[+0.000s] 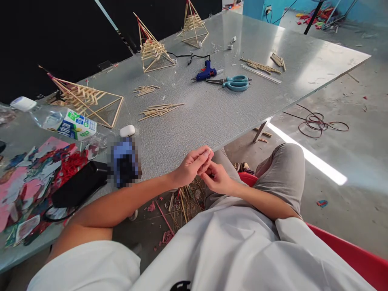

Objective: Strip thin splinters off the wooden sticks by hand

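My left hand (pixel 192 165) and my right hand (pixel 218 178) meet just off the near edge of the grey table (pixel 212 117), above my lap. The fingers of both are curled and touch each other; whether they pinch something small I cannot tell. On the table ahead lie a bundle of thin wooden sticks (pixel 160 110), a smaller bundle (pixel 145 89), a blue glue gun (pixel 207 73) and teal scissors (pixel 235 83). Three stick pyramids stand further back: one at the left (pixel 87 101), one in the middle (pixel 151 48), one at the far end (pixel 193 24).
A plastic water bottle (pixel 60 121) lies at the left beside colourful paper scraps (pixel 33 178) and a black pouch (pixel 77 186). More sticks (pixel 260 66) lie at the far right of the table. Stick offcuts (pixel 182 202) litter the floor under me. A cable coil (pixel 318 123) lies on the floor.
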Tool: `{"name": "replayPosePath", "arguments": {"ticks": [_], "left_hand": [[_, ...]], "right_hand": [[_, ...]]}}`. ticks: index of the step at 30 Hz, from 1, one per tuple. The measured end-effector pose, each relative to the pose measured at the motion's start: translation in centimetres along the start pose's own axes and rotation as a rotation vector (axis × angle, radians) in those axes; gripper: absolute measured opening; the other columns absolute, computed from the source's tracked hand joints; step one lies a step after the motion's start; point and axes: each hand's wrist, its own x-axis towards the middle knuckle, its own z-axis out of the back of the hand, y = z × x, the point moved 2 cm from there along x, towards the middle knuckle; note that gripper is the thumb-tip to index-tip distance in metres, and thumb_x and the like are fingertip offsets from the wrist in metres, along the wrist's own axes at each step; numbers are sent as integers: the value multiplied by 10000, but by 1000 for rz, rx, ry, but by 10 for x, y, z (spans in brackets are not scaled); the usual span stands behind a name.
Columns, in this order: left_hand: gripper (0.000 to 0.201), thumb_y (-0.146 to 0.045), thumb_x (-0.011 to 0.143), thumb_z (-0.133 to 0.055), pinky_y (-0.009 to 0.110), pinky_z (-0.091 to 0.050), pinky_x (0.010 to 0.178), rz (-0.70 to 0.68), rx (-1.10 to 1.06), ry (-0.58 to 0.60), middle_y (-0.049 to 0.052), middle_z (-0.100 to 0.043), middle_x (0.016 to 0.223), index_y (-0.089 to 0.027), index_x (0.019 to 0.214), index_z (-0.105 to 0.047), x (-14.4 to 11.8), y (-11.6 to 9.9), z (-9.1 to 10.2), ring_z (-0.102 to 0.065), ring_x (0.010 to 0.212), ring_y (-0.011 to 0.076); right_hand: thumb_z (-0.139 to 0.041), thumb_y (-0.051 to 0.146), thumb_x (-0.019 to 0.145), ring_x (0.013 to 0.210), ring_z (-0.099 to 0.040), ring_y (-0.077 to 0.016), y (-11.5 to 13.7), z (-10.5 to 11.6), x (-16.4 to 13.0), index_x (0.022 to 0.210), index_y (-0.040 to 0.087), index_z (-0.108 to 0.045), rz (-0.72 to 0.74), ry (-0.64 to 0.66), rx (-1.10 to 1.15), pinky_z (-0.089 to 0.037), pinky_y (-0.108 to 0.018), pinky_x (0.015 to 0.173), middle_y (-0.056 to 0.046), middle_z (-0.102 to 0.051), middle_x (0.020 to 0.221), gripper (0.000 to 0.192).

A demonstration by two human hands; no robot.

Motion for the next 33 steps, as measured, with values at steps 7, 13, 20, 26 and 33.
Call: {"name": "replayPosePath", "arguments": {"ticks": [7, 13, 20, 26, 33], "left_hand": [[512, -629, 1068, -608, 216, -251, 494, -9, 7, -13, -79, -352, 633, -201, 810, -498, 1, 2, 3, -296, 519, 79], [418, -572, 1070, -642, 222, -319, 516, 21, -97, -24, -74, -353, 729, -165, 1164, -662, 6, 3, 2, -319, 562, 87], [522, -472, 1085, -672, 216, -331, 521, -17, -113, 2, -41, -589, 839, -243, 1502, -455, 8, 10, 0, -376, 569, 83], [545, -468, 1105, -641, 221, -326, 526, -15, -61, 20, -35, -612, 854, -241, 1544, -412, 7, 13, -1, -379, 581, 89], [577, -486, 1104, -638, 233, -372, 566, -1, 9, 11, -36, -616, 858, -229, 1563, -402, 6, 12, -2, -412, 606, 95]], "right_hand": [[-603, 403, 994, 518, -356, -71, -2, -2, 1, 912, 224, -510, 8, -13, 23, -288, -222, 491, 83, -477, 661, 217], [-651, 368, 1017, 517, -467, -83, 27, 46, 4, 1115, 173, -617, -17, 215, -280, -331, -220, 525, 61, -641, 652, 221], [-643, 442, 1062, 433, -449, -82, 60, 84, 0, 1225, 177, -755, 120, -280, -323, -358, -239, 507, 74, -598, 518, 331], [-697, 466, 1011, 454, -460, -87, 50, 75, 6, 1036, 181, -820, 132, -335, -312, -357, -246, 496, 42, -621, 519, 311], [-717, 546, 994, 414, -494, -91, 48, 68, 7, 977, 176, -794, 78, -325, -166, -368, -240, 446, 21, -647, 543, 378]]}}
